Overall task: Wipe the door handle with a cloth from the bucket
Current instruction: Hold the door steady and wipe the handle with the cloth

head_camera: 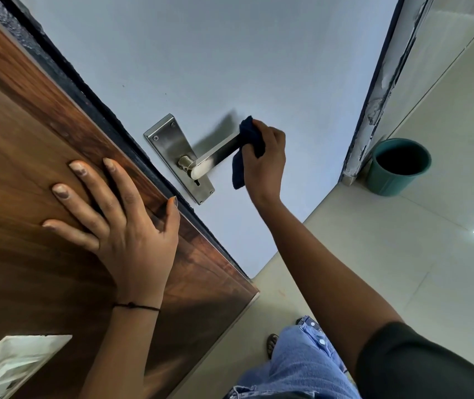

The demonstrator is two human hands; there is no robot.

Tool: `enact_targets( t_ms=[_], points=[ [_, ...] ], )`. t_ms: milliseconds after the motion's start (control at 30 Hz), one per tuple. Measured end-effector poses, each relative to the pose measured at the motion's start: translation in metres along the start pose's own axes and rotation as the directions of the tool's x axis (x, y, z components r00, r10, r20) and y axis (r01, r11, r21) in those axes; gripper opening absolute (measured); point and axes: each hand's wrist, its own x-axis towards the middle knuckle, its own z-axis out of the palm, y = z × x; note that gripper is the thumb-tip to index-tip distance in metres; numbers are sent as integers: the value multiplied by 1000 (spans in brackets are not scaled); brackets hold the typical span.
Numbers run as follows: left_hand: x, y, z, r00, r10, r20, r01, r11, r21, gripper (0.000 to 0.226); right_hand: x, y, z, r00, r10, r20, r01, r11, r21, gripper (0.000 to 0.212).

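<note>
A steel lever door handle [215, 156] on a steel backplate [169, 142] is fixed to a pale grey door. My right hand [267, 159] grips a dark blue cloth [247, 148] wrapped around the free end of the lever. My left hand [111, 214] lies flat, fingers spread, on the brown wood-grain surface [28, 168] beside the door edge. A teal bucket [397, 168] stands on the floor at the right, by the base of the door frame, an arm's length from the handle; its inside looks dark.
Glossy cream floor tiles [446, 254] spread to the right. A chipped door frame [374, 110] rises beside the bucket. My jeans-clad leg [296, 364] and foot show at the bottom. A white tray-like object [8, 364] sits at the lower left.
</note>
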Motion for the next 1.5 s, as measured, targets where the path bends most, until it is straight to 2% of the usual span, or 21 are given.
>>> enact_targets(
  t_ms=[100, 167, 233, 300, 433, 533, 733, 933, 1000, 1133, 1233, 1300, 1400, 1500],
  points=[
    [0, -1, 0, 1000, -7, 8, 7, 1000, -8, 79, 12, 2, -1, 962, 268, 52, -273, 939, 209, 42],
    [0, -1, 1, 1000, -9, 9, 9, 1000, -9, 79, 13, 2, -1, 883, 437, 171, -468, 803, 369, 35],
    [-1, -1, 2, 1000, -10, 8, 10, 1000, -4, 79, 9, 1, -1, 820, 507, 266, -571, 695, 437, 21],
    [-1, -1, 3, 1000, -13, 9, 13, 1000, 5, 79, 5, 2, 1, 788, 507, 350, -615, 622, 484, 17],
    [-1, 0, 3, 999, -28, 31, 28, 999, -15, 77, -11, 3, 17, 747, 459, 481, -664, 548, 508, 25],
    [-2, 0, 3, 999, -35, 24, 35, 999, 8, 77, -34, 4, 36, 706, 435, 559, -709, 426, 563, 32],
    [0, 1, 3, 999, -38, 21, 37, 999, 31, 77, -53, 0, 48, 643, 495, 584, -758, 302, 578, 27],
    [1, 0, 2, 999, -35, 32, 34, 999, 39, 80, -62, 1, 53, 554, 491, 672, -814, 153, 560, 22],
    [0, 0, 3, 999, -31, 34, 29, 999, 40, 80, -56, 3, 52, 564, 493, 662, -809, 169, 564, 22],
    [0, 0, 3, 999, -26, 29, 24, 998, 59, 82, -36, 8, 46, 680, 501, 536, -724, 343, 598, 28],
    [1, 1, 3, 1000, -16, 15, 15, 996, 92, 82, -37, 10, 48, 703, 495, 511, -701, 360, 615, 28],
    [1, 1, 2, 1000, -12, 8, 11, 994, 110, 83, -43, 11, 53, 732, 495, 468, -673, 422, 607, 27],
    [1, 1, 1, 1000, -5, 4, 4, 994, 113, 83, -50, 17, 61, 770, 531, 353, -633, 569, 525, 32],
    [1, 1, 1, 1000, -4, 0, 4, 993, 118, 83, -55, 23, 60, 752, 602, 269, -655, 636, 408, 33]
  ],
)
